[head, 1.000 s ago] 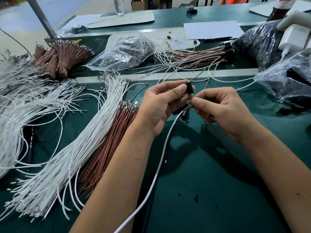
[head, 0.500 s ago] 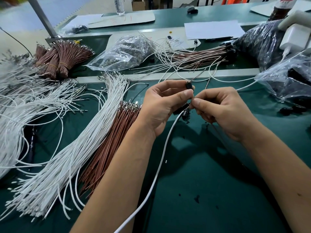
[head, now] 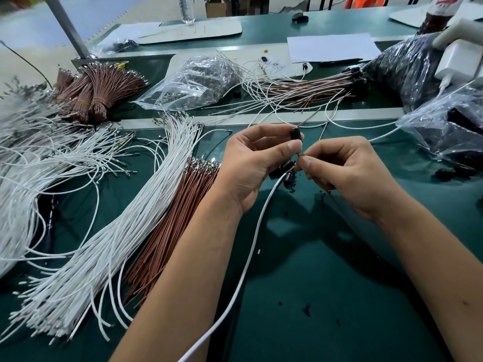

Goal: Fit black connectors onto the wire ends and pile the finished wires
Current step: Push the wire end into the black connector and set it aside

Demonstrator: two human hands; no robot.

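The left hand (head: 251, 163) pinches a black connector (head: 296, 133) above the mat (head: 326, 296); the right hand (head: 347, 173) pinches a wire (head: 299, 154) just below it. Keep the wire straight with the socket and push until seated; finished wires (head: 308, 87) lie beyond.

I am looking at a wiring assembly bench in a factory or workshop, not a home. The green work mat (head: 326, 296) is heaped with bulk stock: a long sheaf of white wires (head: 109, 244), a sheaf of brown wires (head: 170, 231) beside it, and tied brown bundles (head: 96, 92) further back. I see a clear parts bag (head: 193, 82) and a dark plastic bag (head: 407, 66) of components, with paper sheets (head: 332, 47) lying on the bench behind. Beyond that I make out a bare concrete floor (head: 26, 32) and an orange plastic stool (head: 366, 1)
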